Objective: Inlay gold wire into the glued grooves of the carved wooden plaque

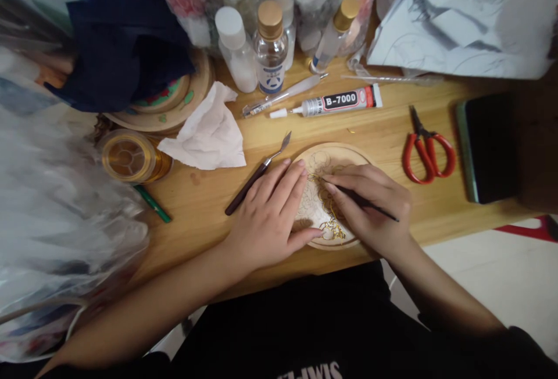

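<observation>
A round wooden board [310, 216] with drawn outlines lies before me, and gold wire [333, 230] forms shapes and a loose tangle on it. My left hand [272, 210] rests flat on the board's left side, fingers stretched out and thumb near the tangle. In my right hand [375, 204] is a slim dark tool, apparently tweezers [370, 205], gripped like a pen. Its tip is by the gold wire near the board's middle, partly hidden by my fingers. Beside my left hand lies a small dark-handled palette knife [248, 187].
Beyond the board lie a B-7000 glue tube [337, 102] and a pen [288, 94], with bottles [271, 47] behind. Red-handled pliers [427, 152] and a phone [488, 146] lie right. Crumpled tissue [209, 132], a gold wire spool [133, 157] and a plastic bag [56, 216] are left.
</observation>
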`<action>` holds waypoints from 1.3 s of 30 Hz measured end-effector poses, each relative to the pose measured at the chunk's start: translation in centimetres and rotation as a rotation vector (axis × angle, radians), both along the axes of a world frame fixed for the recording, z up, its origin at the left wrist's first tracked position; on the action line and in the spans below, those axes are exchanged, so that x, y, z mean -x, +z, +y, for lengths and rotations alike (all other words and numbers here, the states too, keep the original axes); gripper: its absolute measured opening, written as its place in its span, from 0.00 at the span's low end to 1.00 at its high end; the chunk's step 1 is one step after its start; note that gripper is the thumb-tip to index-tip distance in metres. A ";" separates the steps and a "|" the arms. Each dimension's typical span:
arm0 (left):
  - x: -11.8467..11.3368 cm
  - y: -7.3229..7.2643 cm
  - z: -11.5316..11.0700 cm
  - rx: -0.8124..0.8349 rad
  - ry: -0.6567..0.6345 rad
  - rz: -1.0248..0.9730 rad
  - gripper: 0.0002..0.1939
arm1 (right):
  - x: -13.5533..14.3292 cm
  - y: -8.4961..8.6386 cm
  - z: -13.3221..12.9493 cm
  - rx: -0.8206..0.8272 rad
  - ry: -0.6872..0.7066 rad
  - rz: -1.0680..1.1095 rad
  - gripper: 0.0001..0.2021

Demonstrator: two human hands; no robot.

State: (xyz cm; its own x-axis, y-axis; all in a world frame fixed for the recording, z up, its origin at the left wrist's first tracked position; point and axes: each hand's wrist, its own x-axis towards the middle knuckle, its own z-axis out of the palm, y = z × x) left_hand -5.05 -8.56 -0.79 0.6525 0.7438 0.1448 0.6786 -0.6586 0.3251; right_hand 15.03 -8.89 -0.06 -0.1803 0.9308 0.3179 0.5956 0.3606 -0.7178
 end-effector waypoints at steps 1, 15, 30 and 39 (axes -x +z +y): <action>0.0 0.0 0.0 -0.001 0.000 -0.001 0.38 | 0.0 0.0 0.0 -0.008 0.000 -0.009 0.10; 0.0 0.1 0.2 0.008 -0.012 -0.026 0.35 | -0.2 -0.2 -0.5 -0.143 0.056 -0.188 0.12; -0.2 0.2 0.1 -0.009 -0.009 0.063 0.33 | -0.1 0.0 -0.5 -0.136 0.029 -0.221 0.13; -0.1 0.0 -0.2 0.003 -0.015 0.078 0.48 | -0.2 0.2 -0.5 -0.025 -0.230 0.025 0.10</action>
